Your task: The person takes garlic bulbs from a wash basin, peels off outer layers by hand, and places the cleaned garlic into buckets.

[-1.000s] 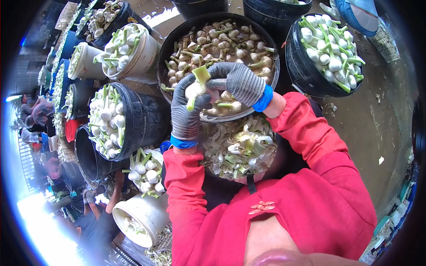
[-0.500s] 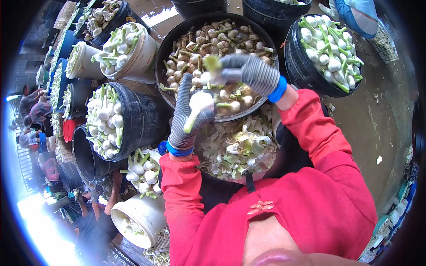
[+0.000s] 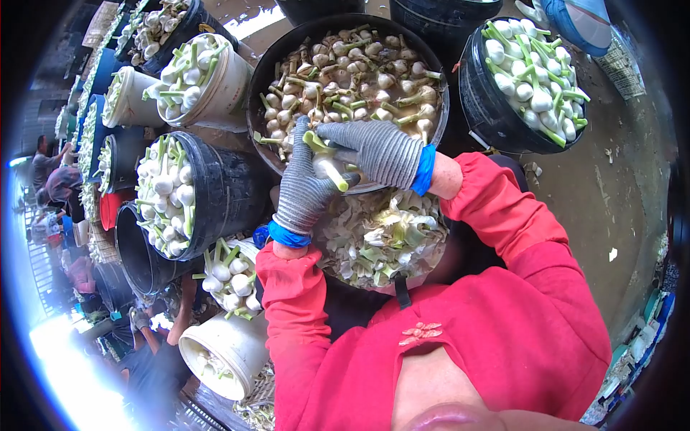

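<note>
My left hand point(image 3: 302, 190), in a grey ribbed glove with a blue cuff, is closed around a white garlic bulb point(image 3: 325, 166). Its cut green stem points to the lower right. From the right, my right hand point(image 3: 381, 149), gloved alike, meets it at the bulb with fingers bent. A strip of green garlic peel point(image 3: 316, 142) sticks out between the two hands, seemingly pinched by the right fingers. Both hands are over the near rim of a wide dark tub point(image 3: 253, 93) of unpeeled garlic in water. Under them lies a heap of loose peel point(image 3: 388, 237).
At left stands a black bucket point(image 3: 230, 194) of white garlic, near white buckets point(image 3: 228, 82) of more. Another black bucket point(image 3: 471, 108) of garlic stands at right. A tipped white bucket point(image 3: 248, 352) lies lower left. Other people point(image 3: 61, 179) sit at far left.
My right hand has moved down and left, from above the tub to the bulb in my left hand. The bulb's stem has turned from lower left to lower right.
</note>
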`<state>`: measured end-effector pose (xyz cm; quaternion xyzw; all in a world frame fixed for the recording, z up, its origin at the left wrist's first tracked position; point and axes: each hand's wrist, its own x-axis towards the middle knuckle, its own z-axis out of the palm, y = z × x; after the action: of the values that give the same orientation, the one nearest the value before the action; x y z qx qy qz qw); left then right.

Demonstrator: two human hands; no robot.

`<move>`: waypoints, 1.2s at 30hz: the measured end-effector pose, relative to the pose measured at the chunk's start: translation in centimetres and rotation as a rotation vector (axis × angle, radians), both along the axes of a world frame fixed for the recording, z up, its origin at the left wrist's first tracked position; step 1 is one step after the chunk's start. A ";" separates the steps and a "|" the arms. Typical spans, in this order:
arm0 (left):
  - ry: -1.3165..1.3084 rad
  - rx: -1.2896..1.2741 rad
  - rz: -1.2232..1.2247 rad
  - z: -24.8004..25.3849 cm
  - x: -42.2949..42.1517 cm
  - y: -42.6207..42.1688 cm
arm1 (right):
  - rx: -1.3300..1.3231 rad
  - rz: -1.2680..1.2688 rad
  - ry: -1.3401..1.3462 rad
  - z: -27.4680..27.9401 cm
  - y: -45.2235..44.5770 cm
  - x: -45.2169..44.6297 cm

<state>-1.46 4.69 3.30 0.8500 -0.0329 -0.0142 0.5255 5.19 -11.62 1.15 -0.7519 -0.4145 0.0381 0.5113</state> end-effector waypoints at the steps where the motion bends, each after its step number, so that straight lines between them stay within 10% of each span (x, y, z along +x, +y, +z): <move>1: 0.019 0.007 -0.009 0.0 0.0 -0.1 | -0.008 0.001 0.020 -0.5 0.4 0.0; 10: -0.016 -0.521 0.148 -0.3 -0.1 -0.4 | 0.183 -0.067 0.172 -0.1 0.1 1.4; 22: -0.025 -0.924 0.457 -0.2 -0.3 1.4 | 0.734 0.225 1.101 4.0 -0.6 1.5; 25: -0.074 -0.774 0.391 -0.4 -0.3 1.8 | 0.383 -0.009 0.148 3.7 -2.2 3.0; 27: -0.247 -0.192 0.326 -1.3 -0.5 2.0 | 0.265 -0.149 -0.200 3.7 -2.8 3.6; 30: -0.042 -0.915 0.446 -2.0 -0.1 3.0 | 0.177 -0.245 -0.450 2.9 -3.9 5.3; 33: 0.105 -1.491 0.492 -1.3 0.1 3.9 | 0.569 0.043 0.783 1.3 -3.4 5.0; 36: 0.134 -1.600 0.371 -1.0 0.0 4.2 | -0.358 -0.114 0.165 -0.8 -2.0 4.0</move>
<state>-1.50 8.88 2.30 0.2076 0.1392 0.0500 0.9670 9.15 -13.58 0.31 -0.8473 -0.3148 0.1436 0.4030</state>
